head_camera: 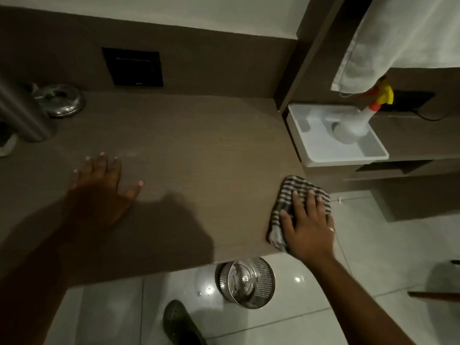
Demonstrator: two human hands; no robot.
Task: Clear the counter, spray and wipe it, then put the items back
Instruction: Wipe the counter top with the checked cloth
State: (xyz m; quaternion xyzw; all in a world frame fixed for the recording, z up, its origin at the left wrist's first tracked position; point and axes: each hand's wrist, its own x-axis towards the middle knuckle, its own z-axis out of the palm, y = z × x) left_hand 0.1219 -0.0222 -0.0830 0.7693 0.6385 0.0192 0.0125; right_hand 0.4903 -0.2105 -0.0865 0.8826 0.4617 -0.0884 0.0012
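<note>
A brown wood-grain counter (189, 135) fills the middle of the view. My right hand (307, 225) presses flat on a striped grey and white cloth (290, 192) at the counter's right front corner. My left hand (102, 188) rests flat on the counter at the left, fingers spread, holding nothing. A clear spray bottle (354, 123) with a yellow and orange trigger stands in a white tray (373, 155) on a lower shelf to the right of the counter.
A shiny metal lid (59, 100) and a steel cylinder (22, 115) sit at the counter's back left. A black wall socket (133, 67) is set in the back panel. A perforated metal bin (246, 282) stands on the tiled floor. A white cloth (398, 41) hangs top right.
</note>
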